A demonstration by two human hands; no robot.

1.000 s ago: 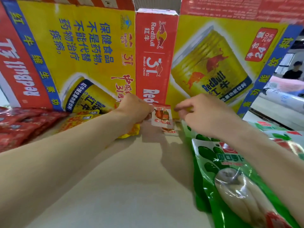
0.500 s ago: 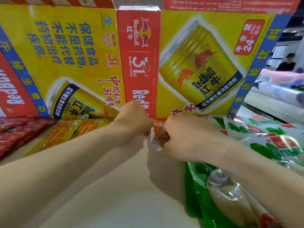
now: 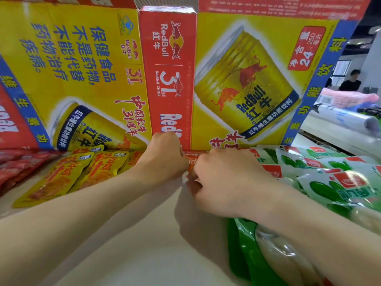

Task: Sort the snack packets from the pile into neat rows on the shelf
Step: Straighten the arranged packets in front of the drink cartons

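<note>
A packet (image 3: 194, 157) is pinched by left hand (image 3: 165, 157) and right hand (image 3: 224, 178) beside the carton (image 3: 167, 69) (toppling is risked if released askew).

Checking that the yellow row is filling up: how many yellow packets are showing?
4: the leftmost yellow packet, the next to its right, one behind them against the cardboard, and a sliver by the left hand. Others may be hidden.

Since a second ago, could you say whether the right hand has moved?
Yes: the right hand moved left, toward the red cardboard panel, and now grips the small orange snack packet with the left hand.
</note>
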